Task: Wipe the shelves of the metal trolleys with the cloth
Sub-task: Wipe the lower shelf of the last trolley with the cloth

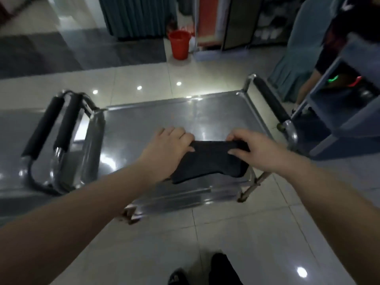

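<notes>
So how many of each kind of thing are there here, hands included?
Metal trolleys: 2
Blue-grey cart: 1
Dark cloth: 1
Red bucket: 1
Hands, left hand and right hand, both gripping the cloth: 2
Total: 7

left hand (164, 149) and right hand (255, 151) gripping dark cloth (207, 163), trolley shelf (144, 128)
</notes>
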`<state>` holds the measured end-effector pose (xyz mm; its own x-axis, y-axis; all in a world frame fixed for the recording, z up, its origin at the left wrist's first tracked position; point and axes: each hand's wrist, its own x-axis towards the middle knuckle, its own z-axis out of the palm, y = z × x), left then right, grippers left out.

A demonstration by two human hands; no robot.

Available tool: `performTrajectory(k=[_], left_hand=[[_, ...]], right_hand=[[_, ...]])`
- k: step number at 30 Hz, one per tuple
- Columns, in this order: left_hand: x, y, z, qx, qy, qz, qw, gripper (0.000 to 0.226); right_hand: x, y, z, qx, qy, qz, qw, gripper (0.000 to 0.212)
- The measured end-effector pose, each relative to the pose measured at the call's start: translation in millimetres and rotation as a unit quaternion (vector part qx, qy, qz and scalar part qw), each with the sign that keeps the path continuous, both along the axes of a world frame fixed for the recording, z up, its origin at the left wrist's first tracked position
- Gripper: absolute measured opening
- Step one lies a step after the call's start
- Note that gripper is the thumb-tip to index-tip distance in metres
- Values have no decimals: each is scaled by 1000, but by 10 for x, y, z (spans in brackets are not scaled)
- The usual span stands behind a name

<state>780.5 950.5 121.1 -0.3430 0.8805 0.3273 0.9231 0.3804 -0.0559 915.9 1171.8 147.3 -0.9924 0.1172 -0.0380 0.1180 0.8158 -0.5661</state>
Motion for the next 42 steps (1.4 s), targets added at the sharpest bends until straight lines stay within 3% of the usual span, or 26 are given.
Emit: performTrajectory(k=[5, 12, 20, 26, 30, 36, 42], left_hand=[[-64, 506, 1103, 85, 31, -50, 995, 19], [77, 1453, 1702, 139, -43, -61, 987, 26], [784, 2558, 1676, 187, -2, -116, 976, 17], [1379, 3531, 1755, 203, 34, -99, 974, 24], [1633, 4231, 1725, 219, 12, -59, 974, 25], [1587, 5211, 1411, 238, -38, -1, 971, 22], [920, 6173, 1092, 237, -66, 52, 968, 18]], right_hand=[[244, 234, 1103, 104, 60, -70, 990, 19], [674, 522, 1564, 190, 126, -211, 950, 18], [1543, 1437, 1520, 191, 170, -272, 928, 15], [2119, 2514, 1519, 205, 230, -257, 916, 9], [2288, 3291, 1463, 203, 248, -260, 911, 12], [2065, 4417, 1284, 211, 242, -244, 915, 9], [1252, 5449, 974, 238, 233, -240, 912, 13]])
